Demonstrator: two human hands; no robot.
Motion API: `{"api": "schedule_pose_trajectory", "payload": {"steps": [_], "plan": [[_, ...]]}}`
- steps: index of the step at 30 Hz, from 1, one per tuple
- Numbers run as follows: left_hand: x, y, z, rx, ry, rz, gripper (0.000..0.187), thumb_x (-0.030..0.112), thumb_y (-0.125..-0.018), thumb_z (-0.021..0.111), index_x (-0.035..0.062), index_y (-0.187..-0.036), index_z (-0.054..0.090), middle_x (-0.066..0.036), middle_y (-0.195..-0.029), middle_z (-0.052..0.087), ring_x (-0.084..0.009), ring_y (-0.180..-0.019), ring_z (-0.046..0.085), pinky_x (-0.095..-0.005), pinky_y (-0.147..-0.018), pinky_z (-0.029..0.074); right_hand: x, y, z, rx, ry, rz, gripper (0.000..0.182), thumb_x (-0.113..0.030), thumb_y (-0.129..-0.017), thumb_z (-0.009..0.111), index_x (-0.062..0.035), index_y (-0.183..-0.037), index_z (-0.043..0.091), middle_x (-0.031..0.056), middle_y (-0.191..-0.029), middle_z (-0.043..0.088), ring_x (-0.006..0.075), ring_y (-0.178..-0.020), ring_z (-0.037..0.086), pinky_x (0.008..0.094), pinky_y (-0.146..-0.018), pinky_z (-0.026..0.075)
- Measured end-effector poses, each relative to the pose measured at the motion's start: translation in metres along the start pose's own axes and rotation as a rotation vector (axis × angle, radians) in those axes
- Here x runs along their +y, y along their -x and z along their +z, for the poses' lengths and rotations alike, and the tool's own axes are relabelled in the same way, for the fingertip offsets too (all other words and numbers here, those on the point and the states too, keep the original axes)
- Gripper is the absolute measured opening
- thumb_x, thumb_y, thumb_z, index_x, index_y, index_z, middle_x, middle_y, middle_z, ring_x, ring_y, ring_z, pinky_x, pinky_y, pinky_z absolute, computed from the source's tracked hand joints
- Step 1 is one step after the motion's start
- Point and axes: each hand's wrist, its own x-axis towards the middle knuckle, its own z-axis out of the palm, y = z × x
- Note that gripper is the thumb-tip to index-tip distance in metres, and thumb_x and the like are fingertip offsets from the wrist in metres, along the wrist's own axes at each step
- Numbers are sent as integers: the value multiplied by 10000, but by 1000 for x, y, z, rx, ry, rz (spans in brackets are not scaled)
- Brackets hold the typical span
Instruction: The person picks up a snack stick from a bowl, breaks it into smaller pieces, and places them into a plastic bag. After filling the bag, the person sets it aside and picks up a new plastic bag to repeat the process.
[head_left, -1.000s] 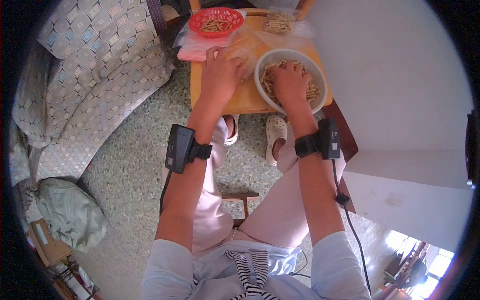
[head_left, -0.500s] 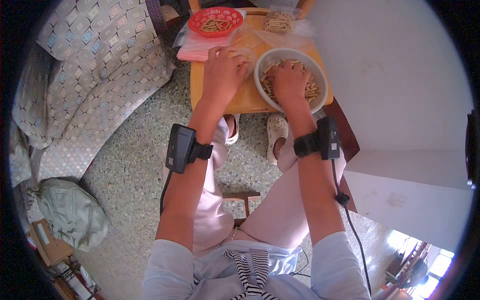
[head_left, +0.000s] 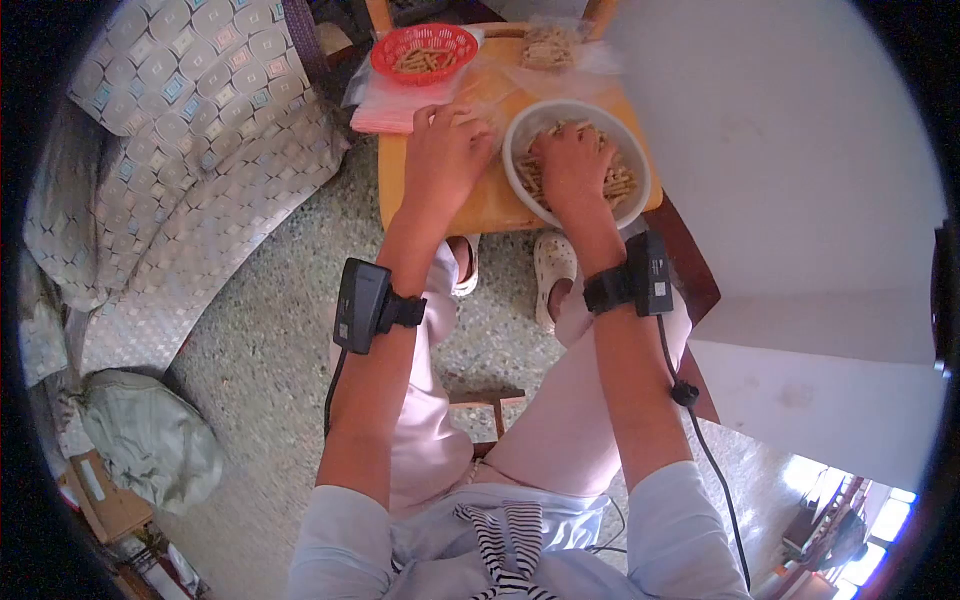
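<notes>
Over the middle of the chair seat, my left hand (head_left: 447, 158) is closed, fingers curled, on a clear plastic bag (head_left: 485, 118) that shows faintly beside its fingertips. My right hand (head_left: 574, 168) reaches into a white round bowl (head_left: 512, 172) filled with short tan sticks (head_left: 620, 183). Its fingers are bent down and drawn together among the sticks, with the tips hidden. Left of the bowl and behind my left hand, a red plastic basket (head_left: 467, 48) holds more such sticks. Under that basket lies a stack of pink-and-white plastic bags (head_left: 385, 112).
A filled clear bag of sticks (head_left: 548, 47) lies at the back of the wooden chair (head_left: 480, 212). Patterned fabric (head_left: 200, 170) hangs at left, with a grey-green bag (head_left: 150, 440) on the floor below. A white wall (head_left: 780, 180) rises close on the right.
The view has shifted slightly, so the chair and basket appear a little lower. My right hand stays in the bowl, its fingers moved slightly. My left hand keeps nearly the same place.
</notes>
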Motion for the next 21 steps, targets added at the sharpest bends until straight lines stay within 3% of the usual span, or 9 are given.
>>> {"api": "schedule_pose_trajectory", "payload": {"steps": [3,5,9,11,17,21], "plan": [[1,-3,2,-19,12,-19,195,247,-818,654,122,-941,737,-101,-1155,628,-355,-1134,492,-441,-950,436,6,2,0,62,-41,-38,203,-235,-919,526,-222,-1058,673,78,-1157,601,296,-1167,524,576,-969,321],[2,-3,1,-17,68,4,225,273,-845,652,123,-1000,715,-102,-1123,641,-287,-1138,526,-443,-1006,348,11,2,2,178,-103,-66,176,-243,-930,538,-185,-1032,668,89,-1027,657,270,-1055,596,559,-956,335],[14,-6,-7,59,131,55,241,206,-791,700,141,-1023,713,-88,-1137,622,-345,-1147,488,-442,-970,425,15,-1,-25,76,-208,-29,187,-274,-903,553,-156,-985,673,70,-927,702,300,-897,670,575,-928,373],[24,-9,-14,73,196,86,273,184,-781,709,130,-1049,696,-72,-1136,610,-331,-1155,485,-442,-967,428,18,2,-33,200,-570,-144,175,-283,-893,594,-121,-926,650,76,-823,695,306,-770,680,490,-823,461],[29,-11,-18,64,166,106,248,160,-787,697,86,-1023,685,-59,-1145,600,-321,-1148,489,-423,-959,437,13,6,-58,296,-968,-286,214,-258,-833,702,-83,-952,672,84,-867,694,246,-680,663,360,-619,518],[29,-10,-20,85,183,124,219,152,-784,699,82,-992,697,-57,-1142,607,-318,-1136,498,-416,-949,444,7,11,-65,301,-1003,-300,213,-244,-822,717,-79,-955,693,76,-891,698,235,-668,657,346,-631,521]]}}
